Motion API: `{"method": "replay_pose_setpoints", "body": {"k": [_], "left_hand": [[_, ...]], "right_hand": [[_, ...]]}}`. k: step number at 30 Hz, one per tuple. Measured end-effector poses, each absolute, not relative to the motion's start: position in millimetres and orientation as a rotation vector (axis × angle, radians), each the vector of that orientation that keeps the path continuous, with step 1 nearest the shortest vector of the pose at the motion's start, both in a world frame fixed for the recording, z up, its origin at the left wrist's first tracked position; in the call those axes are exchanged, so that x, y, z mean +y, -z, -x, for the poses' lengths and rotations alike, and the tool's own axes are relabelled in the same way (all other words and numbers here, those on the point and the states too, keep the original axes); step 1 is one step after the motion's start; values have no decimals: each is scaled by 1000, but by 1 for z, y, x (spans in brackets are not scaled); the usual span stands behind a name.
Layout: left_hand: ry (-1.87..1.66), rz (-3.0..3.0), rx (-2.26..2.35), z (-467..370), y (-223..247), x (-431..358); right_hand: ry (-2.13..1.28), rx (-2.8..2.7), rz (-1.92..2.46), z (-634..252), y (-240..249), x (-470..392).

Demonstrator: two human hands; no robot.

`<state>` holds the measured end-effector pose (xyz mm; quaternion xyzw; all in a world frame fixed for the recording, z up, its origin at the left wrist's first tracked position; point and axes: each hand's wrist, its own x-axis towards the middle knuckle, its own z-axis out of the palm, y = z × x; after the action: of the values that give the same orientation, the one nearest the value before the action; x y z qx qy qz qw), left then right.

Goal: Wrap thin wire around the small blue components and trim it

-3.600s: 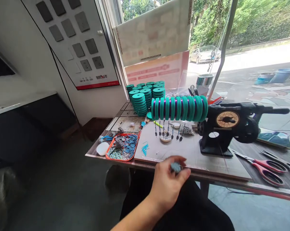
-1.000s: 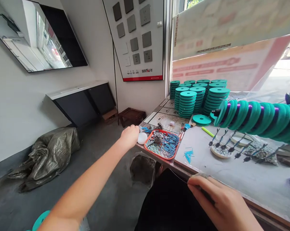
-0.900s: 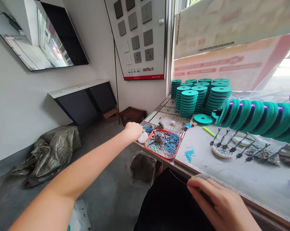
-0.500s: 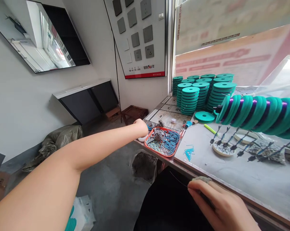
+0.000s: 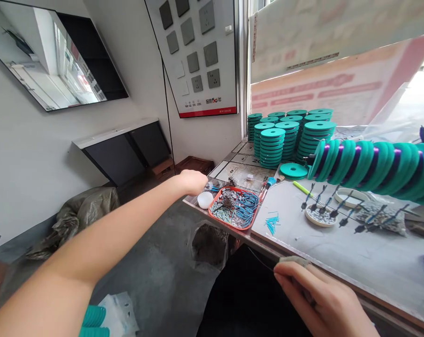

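Our left hand (image 5: 194, 181) is at the table's (image 5: 191, 201) far corner; our right hand (image 5: 319, 290) pinches a thin line (image 5: 259, 259) over our lap.

Our hands are well apart. The left is curled beside some blue pieces (image 5: 214, 188) and a white cup (image 5: 205, 200); its fingertips are hidden, so we cannot tell whether it grips anything. The right, near the table's front edge, has thumb and finger closed on the line; a grey scrap (image 5: 293, 259) sits over the fingers, perhaps as padding. Next comes a red tray (image 5: 212, 214), its rim presumably keeping loose parts from straying. On the board (image 5: 296, 241) are blue bits (image 5: 272, 224) and a bead-filled dish (image 5: 320, 226). Beyond, a row of spools (image 5: 364, 167) lies sideways, probably to turn together; stacks (image 5: 272, 152) stand by the window, likely for reach.
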<state>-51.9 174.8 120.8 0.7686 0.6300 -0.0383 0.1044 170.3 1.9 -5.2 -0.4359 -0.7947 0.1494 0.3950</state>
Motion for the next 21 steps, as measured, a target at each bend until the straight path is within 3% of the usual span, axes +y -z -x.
{"method": "replay_pose_setpoints", "body": {"k": [3, 11, 15, 21], "left_hand": [[-65, -1988, 1511, 53, -110, 129], [-433, -1334, 1080, 13, -10, 17], [-591, -967, 950, 8, -3, 4], [-599, -910, 919, 9, 5, 1]], "right_hand": [[-426, -1867, 1098, -171, -1, -1], [-318, -1896, 1217, -158, 3, -4], [-194, -2135, 1354, -170, 10, -6], [-251, -2135, 1311, -186, 9, -13]]}}
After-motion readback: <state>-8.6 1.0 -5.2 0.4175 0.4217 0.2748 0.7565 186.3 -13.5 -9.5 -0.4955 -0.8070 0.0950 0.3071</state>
